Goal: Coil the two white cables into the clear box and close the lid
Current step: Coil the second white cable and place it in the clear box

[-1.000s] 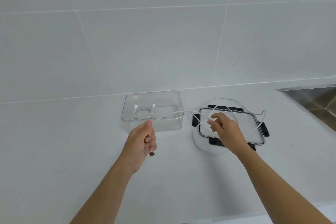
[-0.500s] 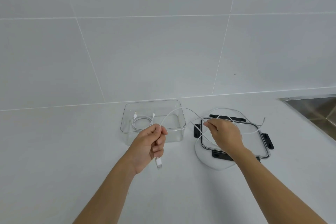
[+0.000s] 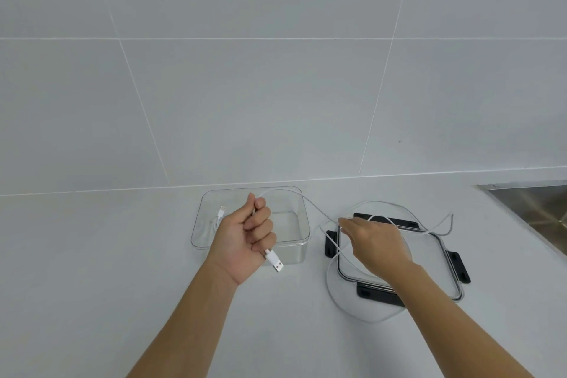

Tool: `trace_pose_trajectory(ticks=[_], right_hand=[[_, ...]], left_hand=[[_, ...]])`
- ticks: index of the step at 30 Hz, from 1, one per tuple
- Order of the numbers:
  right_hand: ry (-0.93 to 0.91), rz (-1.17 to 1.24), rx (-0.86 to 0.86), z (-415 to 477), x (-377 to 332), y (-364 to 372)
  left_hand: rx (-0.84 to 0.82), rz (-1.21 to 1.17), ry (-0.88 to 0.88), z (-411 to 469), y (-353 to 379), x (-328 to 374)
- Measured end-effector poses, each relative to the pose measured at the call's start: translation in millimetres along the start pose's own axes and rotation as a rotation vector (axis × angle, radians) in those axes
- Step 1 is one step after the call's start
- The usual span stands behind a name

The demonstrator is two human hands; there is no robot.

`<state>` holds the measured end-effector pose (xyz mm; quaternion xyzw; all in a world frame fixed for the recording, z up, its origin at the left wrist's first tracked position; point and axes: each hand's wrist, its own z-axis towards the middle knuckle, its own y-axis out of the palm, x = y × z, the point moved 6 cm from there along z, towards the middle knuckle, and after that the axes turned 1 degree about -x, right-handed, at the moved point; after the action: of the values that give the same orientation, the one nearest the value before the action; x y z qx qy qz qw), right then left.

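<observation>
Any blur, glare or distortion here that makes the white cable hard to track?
Head view: the wide-angle lens makes the wall grout lines splay; light is soft and even, shadows faint; left hand and right hand look sharp; the thin white cable nearly blends into the white counter; the clear box shows only mild sheen.

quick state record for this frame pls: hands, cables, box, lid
left hand: grips loose cable near its USB plug, in front of clear box
right hand: pinches loose cable over lid
loose cable: uncoiled, loops draped across lid and counter
coiled cable: inside clear box
clear box: open, on counter
lid: off, flat, right of clear box
</observation>
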<state>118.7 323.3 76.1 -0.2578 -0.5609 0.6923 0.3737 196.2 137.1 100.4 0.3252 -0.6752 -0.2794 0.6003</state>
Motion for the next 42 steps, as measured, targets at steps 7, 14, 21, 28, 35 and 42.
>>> trace_pose_trajectory(ticks=[7,14,21,28,35,42], right_hand=[[-0.329,-0.071,-0.255,16,-21,9],[-0.492,0.064,-0.355,29,-28,-7],[-0.554,0.358,-0.365,36,-32,-34],[-0.428,0.576,-0.169,55,-21,-56],[-0.261,0.842,-0.036,61,11,-79],[-0.19,0.838,0.022,59,5,-80]], left_hand=[[0.125,0.032,0.064,37,3,-3],[0.24,0.237,0.093,65,8,-17],[0.237,0.657,0.017,77,23,-38],[0.126,0.866,-0.045,80,36,-42],[0.111,0.777,-0.002,75,35,-24],[0.002,0.825,-0.055,67,44,-26]])
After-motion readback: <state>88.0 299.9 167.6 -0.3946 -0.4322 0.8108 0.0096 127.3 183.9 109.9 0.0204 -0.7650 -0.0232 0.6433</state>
